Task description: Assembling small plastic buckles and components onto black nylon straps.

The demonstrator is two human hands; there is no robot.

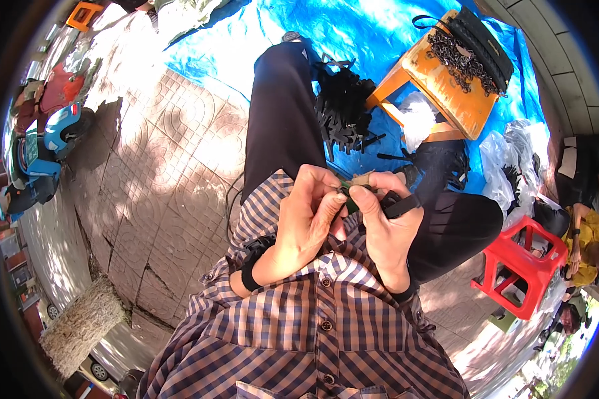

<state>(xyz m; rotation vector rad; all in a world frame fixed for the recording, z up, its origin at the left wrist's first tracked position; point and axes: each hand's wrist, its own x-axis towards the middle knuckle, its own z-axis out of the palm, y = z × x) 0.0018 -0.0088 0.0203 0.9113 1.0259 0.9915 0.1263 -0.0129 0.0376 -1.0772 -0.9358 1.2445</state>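
Both my hands meet in front of my lap. My left hand (306, 216) is closed, its thumb and fingers pinching the dark end of a black strap. My right hand (387, 229) is closed as well, with the black strap (402, 206) looping out beside its index finger. Something small and green (351, 203) shows between the fingertips; I cannot make out what it is. The fingers hide most of the held part. Beyond my hands, a pile of black straps (345, 110) lies on a blue tarp (233, 40), close to my left leg.
A worn orange wooden stool (439, 80) carries a black bag (479, 50) and a heap of dark chain-like pieces (458, 60). Clear plastic bags (499, 166) and a red plastic stool (524, 266) are at the right, near a person in yellow (587, 243). A blue scooter (43, 156) stands left.
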